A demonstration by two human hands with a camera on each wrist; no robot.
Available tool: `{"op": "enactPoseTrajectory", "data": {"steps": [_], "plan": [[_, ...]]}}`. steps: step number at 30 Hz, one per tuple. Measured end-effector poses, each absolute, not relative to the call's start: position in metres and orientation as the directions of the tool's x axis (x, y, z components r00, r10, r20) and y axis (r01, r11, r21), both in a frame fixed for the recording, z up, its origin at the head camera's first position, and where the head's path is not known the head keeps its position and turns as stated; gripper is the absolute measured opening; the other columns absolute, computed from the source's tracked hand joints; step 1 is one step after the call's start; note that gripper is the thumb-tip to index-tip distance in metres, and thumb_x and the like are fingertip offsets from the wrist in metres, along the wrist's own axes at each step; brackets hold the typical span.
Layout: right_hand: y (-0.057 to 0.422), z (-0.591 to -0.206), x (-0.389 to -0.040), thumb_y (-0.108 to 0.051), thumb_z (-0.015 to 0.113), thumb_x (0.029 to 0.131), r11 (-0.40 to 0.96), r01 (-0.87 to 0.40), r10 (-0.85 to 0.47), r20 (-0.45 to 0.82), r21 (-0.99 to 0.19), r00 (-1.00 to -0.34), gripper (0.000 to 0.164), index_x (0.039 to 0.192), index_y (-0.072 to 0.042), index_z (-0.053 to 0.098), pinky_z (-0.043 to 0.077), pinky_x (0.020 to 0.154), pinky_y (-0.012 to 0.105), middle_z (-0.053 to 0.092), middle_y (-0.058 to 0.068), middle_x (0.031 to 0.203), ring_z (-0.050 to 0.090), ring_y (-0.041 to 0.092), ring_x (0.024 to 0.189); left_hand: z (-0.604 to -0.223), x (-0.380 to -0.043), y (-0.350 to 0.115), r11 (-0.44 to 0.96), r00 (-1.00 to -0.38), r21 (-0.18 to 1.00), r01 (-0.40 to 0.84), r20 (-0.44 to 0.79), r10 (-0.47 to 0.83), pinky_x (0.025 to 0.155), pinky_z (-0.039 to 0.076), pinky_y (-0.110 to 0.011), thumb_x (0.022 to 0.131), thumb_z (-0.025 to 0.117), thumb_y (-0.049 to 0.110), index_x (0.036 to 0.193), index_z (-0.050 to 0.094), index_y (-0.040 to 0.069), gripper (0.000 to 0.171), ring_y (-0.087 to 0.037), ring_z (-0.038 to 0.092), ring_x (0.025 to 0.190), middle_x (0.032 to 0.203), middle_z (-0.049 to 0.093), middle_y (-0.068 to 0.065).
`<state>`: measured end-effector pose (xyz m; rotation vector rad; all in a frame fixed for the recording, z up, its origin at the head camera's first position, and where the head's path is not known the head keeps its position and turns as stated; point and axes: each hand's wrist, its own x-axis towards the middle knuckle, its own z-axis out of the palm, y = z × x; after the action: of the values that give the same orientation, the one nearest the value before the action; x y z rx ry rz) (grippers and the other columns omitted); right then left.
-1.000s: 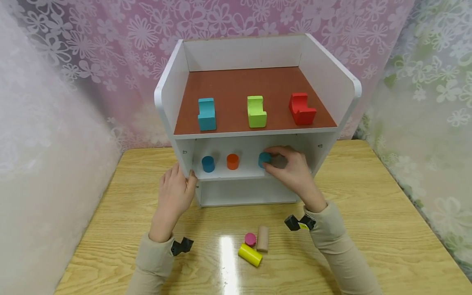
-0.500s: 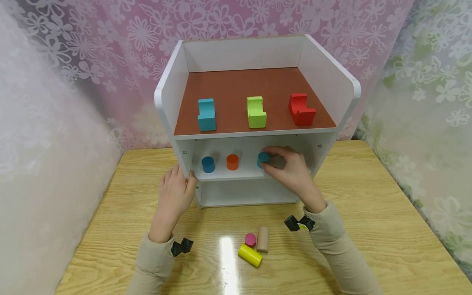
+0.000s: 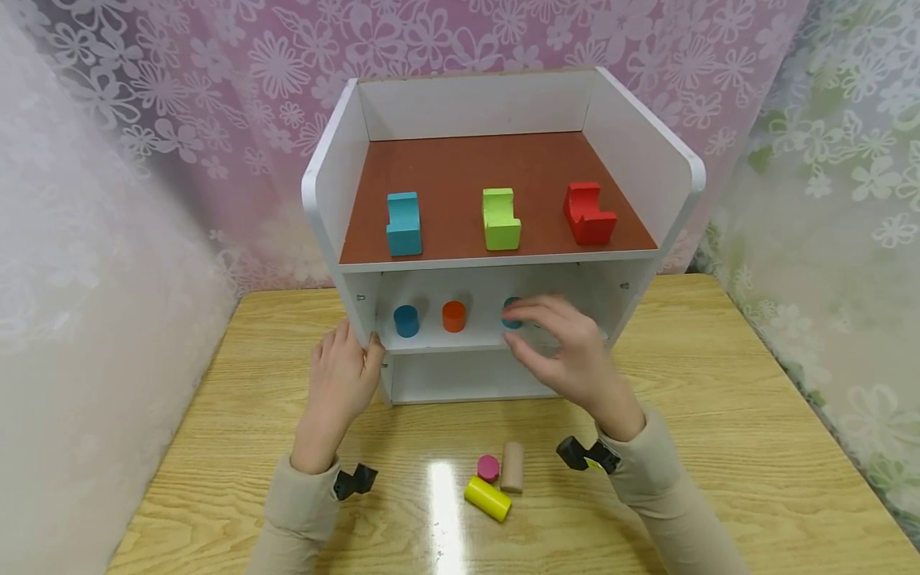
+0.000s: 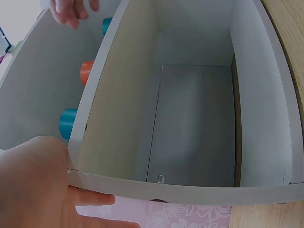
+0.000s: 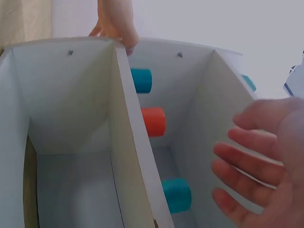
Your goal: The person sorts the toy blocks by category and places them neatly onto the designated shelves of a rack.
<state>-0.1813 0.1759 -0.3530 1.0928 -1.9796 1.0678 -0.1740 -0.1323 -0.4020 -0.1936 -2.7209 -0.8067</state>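
My right hand stands with spread fingers in front of a teal cylinder on the middle shelf, partly covering it in the head view. The right wrist view shows a gap between the fingertips and that cylinder. An orange cylinder and a blue cylinder stand to its left in a row. At the left, my left hand holds the side panel of the white shelf unit, thumb at the front edge and fingers along the outside.
On the top board sit a blue block, a green block and a red block, each with a curved notch. Before the unit lie a yellow cylinder, a pink cylinder and a bare wooden cylinder on the table.
My right hand has let go of the teal cylinder, spread its fingers and drawn back slightly toward me. The cylinder had slid slightly left before that. My left hand has stayed put.
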Motion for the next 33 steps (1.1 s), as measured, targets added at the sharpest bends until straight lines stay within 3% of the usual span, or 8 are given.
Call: {"op": "enactPoseTrajectory", "data": {"steps": [7, 18, 24, 26, 33], "plan": [[0.170, -0.360, -0.165, -0.021, 0.065, 0.095, 0.213, -0.926, -0.489, 0.786, -0.313, -0.378, 0.020, 0.105, -0.005, 0.072, 0.048, 0.091, 0.026, 0.070, 0.007, 0.104, 0.064, 0.022, 0.096, -0.402, -0.174, -0.133, 0.836, -0.947, 0.508, 0.208, 0.317, 0.043, 0.109, 0.025, -0.063, 0.103, 0.033, 0.034, 0.142, 0.042, 0.005, 0.049, -0.045, 0.041, 0.129, 0.132, 0.052, -0.018], [0.169, -0.385, -0.150, -0.015, 0.066, 0.093, 0.137, -0.948, -0.653, 0.693, -0.288, -0.305, 0.016, 0.107, -0.009, 0.070, 0.048, 0.087, 0.026, 0.069, 0.001, 0.103, 0.061, 0.016, 0.095, -0.401, -0.174, -0.132, 0.836, -0.951, 0.510, 0.204, 0.307, 0.045, 0.110, 0.024, -0.063, 0.103, 0.033, 0.033, 0.141, 0.042, 0.004, 0.049, -0.045, 0.040, 0.131, 0.132, 0.052, -0.018], [0.169, -0.411, -0.142, -0.015, 0.070, 0.089, 0.166, -0.941, -0.760, 0.569, -0.296, -0.313, 0.020, 0.109, -0.011, 0.069, 0.049, 0.089, 0.027, 0.068, -0.002, 0.106, 0.060, 0.013, 0.099, -0.400, -0.174, -0.131, 0.836, -0.949, 0.509, 0.207, 0.311, 0.045, 0.110, 0.025, -0.062, 0.103, 0.034, 0.033, 0.141, 0.042, 0.005, 0.048, -0.045, 0.041, 0.130, 0.131, 0.053, -0.018], [0.170, -0.419, -0.139, -0.013, 0.074, 0.084, 0.198, -0.936, -0.793, 0.514, -0.292, -0.328, 0.026, 0.110, -0.011, 0.069, 0.050, 0.090, 0.030, 0.067, -0.002, 0.109, 0.060, 0.014, 0.101, -0.400, -0.174, -0.131, 0.835, -0.949, 0.509, 0.208, 0.312, 0.046, 0.110, 0.025, -0.062, 0.103, 0.034, 0.033, 0.141, 0.043, 0.005, 0.048, -0.045, 0.041, 0.130, 0.131, 0.053, -0.018], [0.172, -0.444, -0.132, -0.017, 0.077, 0.082, 0.305, -0.907, -0.856, 0.334, -0.290, -0.395, 0.033, 0.114, -0.012, 0.069, 0.050, 0.093, 0.038, 0.066, -0.002, 0.115, 0.060, 0.016, 0.108, -0.401, -0.174, -0.131, 0.833, -0.948, 0.511, 0.213, 0.315, 0.049, 0.110, 0.025, -0.063, 0.103, 0.033, 0.033, 0.140, 0.043, 0.006, 0.047, -0.045, 0.041, 0.130, 0.132, 0.053, -0.018]]}}
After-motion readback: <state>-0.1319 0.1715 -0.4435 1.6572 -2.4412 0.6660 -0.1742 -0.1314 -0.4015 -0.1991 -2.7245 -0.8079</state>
